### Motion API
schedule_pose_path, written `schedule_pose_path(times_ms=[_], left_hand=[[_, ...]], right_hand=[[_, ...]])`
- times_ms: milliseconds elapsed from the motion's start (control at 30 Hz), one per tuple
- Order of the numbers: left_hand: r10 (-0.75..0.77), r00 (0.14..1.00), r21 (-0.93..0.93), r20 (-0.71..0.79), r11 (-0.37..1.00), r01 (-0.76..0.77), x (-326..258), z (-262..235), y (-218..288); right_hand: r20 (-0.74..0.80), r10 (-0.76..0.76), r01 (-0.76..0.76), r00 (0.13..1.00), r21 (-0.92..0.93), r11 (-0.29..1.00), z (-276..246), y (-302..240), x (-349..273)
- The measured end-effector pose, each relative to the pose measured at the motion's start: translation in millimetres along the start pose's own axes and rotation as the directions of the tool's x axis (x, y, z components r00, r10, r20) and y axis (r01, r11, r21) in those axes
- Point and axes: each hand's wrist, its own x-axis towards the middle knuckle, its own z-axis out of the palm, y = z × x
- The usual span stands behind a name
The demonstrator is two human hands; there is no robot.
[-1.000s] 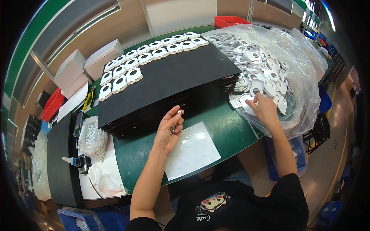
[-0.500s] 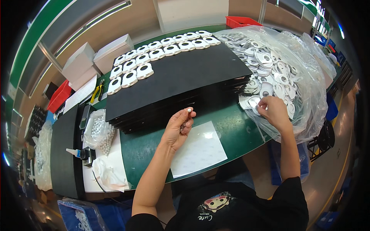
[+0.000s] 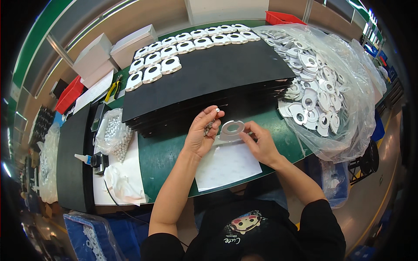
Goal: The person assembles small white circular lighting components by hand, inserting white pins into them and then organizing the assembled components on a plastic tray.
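Note:
My left hand (image 3: 204, 132) is closed, a small white bead (image 3: 217, 110) pinched at the fingertips and several more small round pieces cupped under the curled fingers. Just to its right, my right hand (image 3: 260, 142) grips the edge of a flat white plastic part with a round hole (image 3: 232, 129), which looks smeared or see-through. Both hands hover over a white sheet (image 3: 227, 167) on the green table. Behind them, similar white parts (image 3: 203, 42) stand in rows on a stack of black boards (image 3: 217, 71).
At right, a clear plastic bag (image 3: 348, 126) spills a heap of white parts (image 3: 310, 99). On the left lie a bag of white beads (image 3: 114, 135), a glue bottle (image 3: 82, 158) and yellow-handled pliers (image 3: 114, 89). White boxes (image 3: 133, 45) stand behind, and a red bin (image 3: 283, 18) sits at the back.
My right hand has come left from the heap, carrying one white part over the sheet beside my left hand. The left hand keeps its bead. The whole view has shifted slightly.

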Motion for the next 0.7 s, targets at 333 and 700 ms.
schedule_pose_path(times_ms=[333, 700], left_hand=[[0.030, 1.000, 0.007, 0.006, 1.000, -0.030, 3.6, -3.2, 1.3], [-0.023, 0.997, 0.078, 0.067, 0.997, 0.018, 1.4, 5.1, -1.8]], right_hand=[[0.085, -0.390, 0.396, 0.917, -0.331, 0.857, 7.4, 10.2, 4.1], [-0.261, -0.006, 0.126, 0.965, 0.448, 0.885, -3.7, -13.7, 40.2]])
